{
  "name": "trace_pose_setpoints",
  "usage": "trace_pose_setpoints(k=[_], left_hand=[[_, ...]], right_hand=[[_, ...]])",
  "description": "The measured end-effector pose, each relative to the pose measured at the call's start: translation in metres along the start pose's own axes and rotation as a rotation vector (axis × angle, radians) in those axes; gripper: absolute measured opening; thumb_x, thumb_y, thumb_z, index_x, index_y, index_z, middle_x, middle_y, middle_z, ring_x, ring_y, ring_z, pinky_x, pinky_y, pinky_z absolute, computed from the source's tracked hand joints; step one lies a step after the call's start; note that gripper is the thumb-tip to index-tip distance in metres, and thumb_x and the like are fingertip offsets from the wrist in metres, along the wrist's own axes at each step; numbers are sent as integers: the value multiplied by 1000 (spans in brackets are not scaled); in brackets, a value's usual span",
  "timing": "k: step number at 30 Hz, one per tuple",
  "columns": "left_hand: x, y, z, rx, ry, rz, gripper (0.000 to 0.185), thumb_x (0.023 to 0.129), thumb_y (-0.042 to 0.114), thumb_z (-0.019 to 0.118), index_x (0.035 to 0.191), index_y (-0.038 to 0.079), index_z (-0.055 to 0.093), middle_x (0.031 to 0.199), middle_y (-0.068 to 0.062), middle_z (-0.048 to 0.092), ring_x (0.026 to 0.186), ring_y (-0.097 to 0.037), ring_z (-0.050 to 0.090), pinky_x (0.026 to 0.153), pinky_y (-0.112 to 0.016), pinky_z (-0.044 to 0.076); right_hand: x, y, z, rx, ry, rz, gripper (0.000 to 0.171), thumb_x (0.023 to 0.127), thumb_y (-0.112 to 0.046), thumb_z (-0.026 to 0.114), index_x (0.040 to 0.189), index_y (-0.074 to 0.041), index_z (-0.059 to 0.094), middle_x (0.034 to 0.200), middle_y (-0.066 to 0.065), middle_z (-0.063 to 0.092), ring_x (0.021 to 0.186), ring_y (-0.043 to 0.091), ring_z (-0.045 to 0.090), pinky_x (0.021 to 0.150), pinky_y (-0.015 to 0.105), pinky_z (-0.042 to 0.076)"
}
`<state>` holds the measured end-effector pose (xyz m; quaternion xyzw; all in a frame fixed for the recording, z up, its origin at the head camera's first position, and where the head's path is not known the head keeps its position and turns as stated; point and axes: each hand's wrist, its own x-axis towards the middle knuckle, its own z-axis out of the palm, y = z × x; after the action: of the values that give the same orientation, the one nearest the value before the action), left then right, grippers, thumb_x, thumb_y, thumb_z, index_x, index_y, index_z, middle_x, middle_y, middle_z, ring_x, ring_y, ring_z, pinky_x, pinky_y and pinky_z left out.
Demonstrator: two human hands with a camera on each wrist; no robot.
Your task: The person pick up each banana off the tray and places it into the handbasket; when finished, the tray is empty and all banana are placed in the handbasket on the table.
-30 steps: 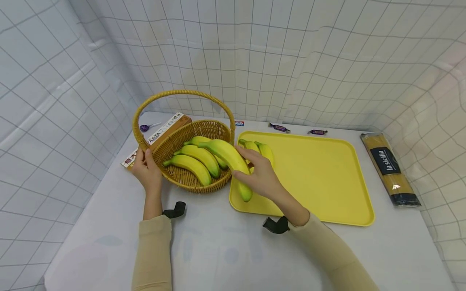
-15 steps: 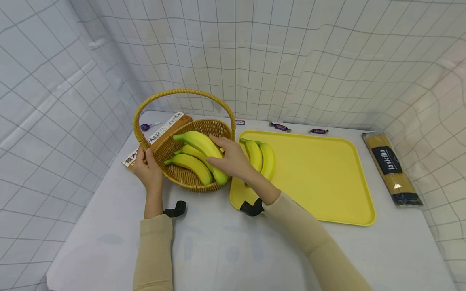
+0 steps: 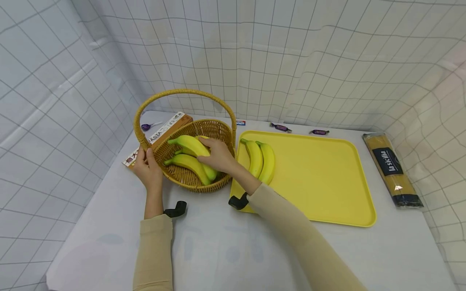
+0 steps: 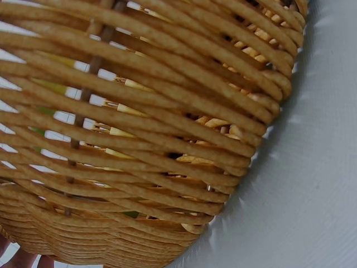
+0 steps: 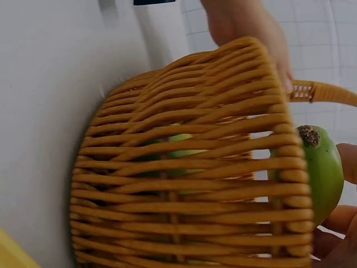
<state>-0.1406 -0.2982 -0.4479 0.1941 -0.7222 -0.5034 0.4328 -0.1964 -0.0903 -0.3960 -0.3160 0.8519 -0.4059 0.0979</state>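
Note:
My left hand [image 3: 148,171] grips the wicker basket [image 3: 174,180] at its left rim, where the arched handle begins. In the left wrist view the basket's woven side [image 4: 145,134] fills most of the picture, with a few fingers [image 4: 25,259] at the bottom edge. My right hand [image 3: 220,157] holds a banana [image 3: 189,143] over other bananas inside the basket, its thumb and fingers on either side. The right wrist view catches the held banana's green tip [image 5: 323,173] just beyond the rim. A lower banana [image 3: 191,165] lies in front of it; others are partly hidden.
Two bananas [image 3: 267,161] lie at the left of a yellow tray [image 3: 320,178]. A pasta box [image 3: 160,137] and a lollipop [image 3: 146,127] are behind the basket. Wrapped candies [image 3: 280,127] lie along the back, and a spaghetti packet [image 3: 392,169] at the right.
My right hand has carried the banana leftward from above the tray's left edge and down into the basket. The left hand has stayed on the rim.

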Motion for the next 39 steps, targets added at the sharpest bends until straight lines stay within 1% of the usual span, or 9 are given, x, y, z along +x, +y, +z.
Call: trace_pose_setpoints(k=[2,6,9,12,18,23,26,31,39], left_hand=[[0,0,0,6,0,-1,31,101,19,51,109,-8,64,103,-24,64,83,-5,52,74,-15,40],[0,0,0,9,2,-5,30,101,18,51,111,-7,64,106,-25,65,83,-3,52,74,-15,40],[0,0,0,12,2,-8,30,101,18,50,111,-7,65,106,-24,65,84,-3,52,75,-15,40],[0,1,0,18,0,-13,30,101,17,50,113,-5,65,109,-22,66,85,-3,53,75,-14,40],[-1,1,-1,29,-1,-10,30,101,17,50,117,-4,65,113,-20,67,87,2,53,76,-14,40],[-1,1,0,20,-3,-7,31,101,17,50,115,-5,65,111,-22,67,87,-1,53,76,-14,40],[0,0,0,23,1,-13,30,101,18,50,112,-6,65,107,-22,65,86,-1,52,76,-15,40],[0,-1,1,25,2,-16,31,101,20,50,112,-6,64,105,-21,64,85,1,51,76,-15,40],[0,-1,1,6,-3,-19,32,101,19,50,115,-6,64,109,-24,65,85,-1,52,76,-15,40]], right_hand=[[3,3,5,-10,-10,2,64,90,-19,65,147,-3,41,145,14,51,108,23,58,88,30,47],[7,5,14,-20,-28,9,65,89,-21,68,146,-4,42,143,13,53,111,24,59,88,32,48],[8,6,19,-27,-48,1,65,90,-21,68,146,-3,42,145,12,51,119,24,57,94,32,47],[10,7,24,-25,-69,-15,65,89,-20,68,146,-3,41,146,12,50,124,24,55,99,33,45],[12,6,32,-58,-96,-43,64,89,-18,68,145,-2,43,142,11,54,118,21,57,94,29,45],[14,7,36,-92,-136,-47,63,90,-21,67,145,-3,43,143,10,54,121,19,55,95,27,44],[13,6,36,-100,-147,-46,64,90,-25,68,146,-4,43,143,10,53,125,21,54,100,28,43],[13,8,37,-84,-141,-39,67,91,-34,68,146,-4,42,146,10,50,132,21,50,107,29,40],[12,10,37,-47,-88,-19,68,91,-35,67,146,-4,42,146,10,50,129,21,52,105,29,42]])
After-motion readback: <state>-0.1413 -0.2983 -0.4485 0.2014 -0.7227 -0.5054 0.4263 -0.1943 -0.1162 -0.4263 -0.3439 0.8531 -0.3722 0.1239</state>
